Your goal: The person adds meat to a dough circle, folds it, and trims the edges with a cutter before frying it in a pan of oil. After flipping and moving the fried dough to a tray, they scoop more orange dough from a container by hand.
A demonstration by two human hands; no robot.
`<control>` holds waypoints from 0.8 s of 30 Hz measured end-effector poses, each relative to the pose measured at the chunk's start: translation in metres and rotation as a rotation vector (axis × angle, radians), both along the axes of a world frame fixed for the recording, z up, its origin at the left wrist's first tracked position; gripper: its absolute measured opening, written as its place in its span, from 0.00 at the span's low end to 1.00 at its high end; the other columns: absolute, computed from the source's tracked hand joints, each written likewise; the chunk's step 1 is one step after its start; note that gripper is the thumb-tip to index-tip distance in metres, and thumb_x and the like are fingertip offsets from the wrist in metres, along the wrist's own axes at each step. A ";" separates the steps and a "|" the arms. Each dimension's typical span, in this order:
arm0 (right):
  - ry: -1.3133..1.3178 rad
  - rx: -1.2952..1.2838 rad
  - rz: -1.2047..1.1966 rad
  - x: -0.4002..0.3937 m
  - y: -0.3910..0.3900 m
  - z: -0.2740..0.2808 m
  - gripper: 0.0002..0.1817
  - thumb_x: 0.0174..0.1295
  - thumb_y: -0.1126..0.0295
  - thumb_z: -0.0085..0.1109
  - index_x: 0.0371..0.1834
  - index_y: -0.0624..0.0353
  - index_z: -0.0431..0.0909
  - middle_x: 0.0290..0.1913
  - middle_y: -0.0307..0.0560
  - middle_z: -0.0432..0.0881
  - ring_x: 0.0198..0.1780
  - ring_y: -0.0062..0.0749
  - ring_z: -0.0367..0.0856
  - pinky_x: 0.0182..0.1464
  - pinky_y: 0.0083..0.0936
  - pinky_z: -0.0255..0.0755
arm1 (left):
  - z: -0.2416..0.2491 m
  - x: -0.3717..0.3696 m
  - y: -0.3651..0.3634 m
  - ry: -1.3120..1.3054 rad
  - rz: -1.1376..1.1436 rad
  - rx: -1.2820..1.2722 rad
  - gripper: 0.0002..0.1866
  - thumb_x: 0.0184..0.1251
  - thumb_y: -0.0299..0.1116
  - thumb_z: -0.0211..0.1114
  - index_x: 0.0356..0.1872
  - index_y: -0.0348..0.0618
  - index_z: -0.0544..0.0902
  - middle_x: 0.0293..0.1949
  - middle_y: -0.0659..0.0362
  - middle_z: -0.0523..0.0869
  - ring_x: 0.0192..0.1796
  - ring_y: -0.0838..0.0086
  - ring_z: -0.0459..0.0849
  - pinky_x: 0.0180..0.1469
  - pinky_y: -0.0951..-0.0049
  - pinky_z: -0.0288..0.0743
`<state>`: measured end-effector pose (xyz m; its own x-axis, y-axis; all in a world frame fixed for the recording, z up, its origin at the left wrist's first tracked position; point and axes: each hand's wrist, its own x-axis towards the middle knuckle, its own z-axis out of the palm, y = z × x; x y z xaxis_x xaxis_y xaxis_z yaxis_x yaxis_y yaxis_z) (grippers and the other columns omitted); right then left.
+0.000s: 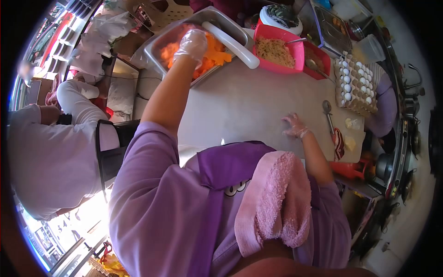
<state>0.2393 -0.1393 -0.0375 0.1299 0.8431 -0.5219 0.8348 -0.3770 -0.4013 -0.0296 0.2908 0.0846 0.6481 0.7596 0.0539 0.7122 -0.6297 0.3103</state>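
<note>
My left hand (191,45), in a clear plastic glove, reaches into a metal tray (152,54) on the far left of the table. Its fingers curl down into a soft, bright orange food (213,53) in lumps; the fingertips are partly hidden. A thick white rod (233,45), like a rolling pin, lies slanted over the tray beside it. My right hand (295,126), also gloved, rests over the metal table (230,106) with loosely bent fingers apart, holding nothing. To its right lies a long-handled metal scoop (327,111).
A pink tub (277,50) of shredded food with a spoon stands at the back. Egg trays (354,85) hold several white eggs at right. A red-and-white cloth (338,144) lies on a board. Another person (60,152) is close on my left; a purple sleeve (384,106) shows at right.
</note>
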 end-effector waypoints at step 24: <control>1.765 0.138 -0.829 -0.101 0.098 0.107 0.37 0.64 0.37 0.43 0.70 0.46 0.59 0.65 0.45 0.67 0.64 0.38 0.67 0.60 0.46 0.67 | 0.061 0.017 -0.211 -0.979 -0.169 -0.928 0.14 0.64 0.27 0.58 0.51 0.40 0.78 0.37 0.57 0.83 0.39 0.74 0.81 0.43 0.74 0.76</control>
<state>0.1387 -0.0412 0.0697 -0.0582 0.8980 -0.4362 -0.8074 -0.2993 -0.5085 -0.0130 0.0799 0.1452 0.7274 0.6837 0.0586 -0.1069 0.0286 0.9939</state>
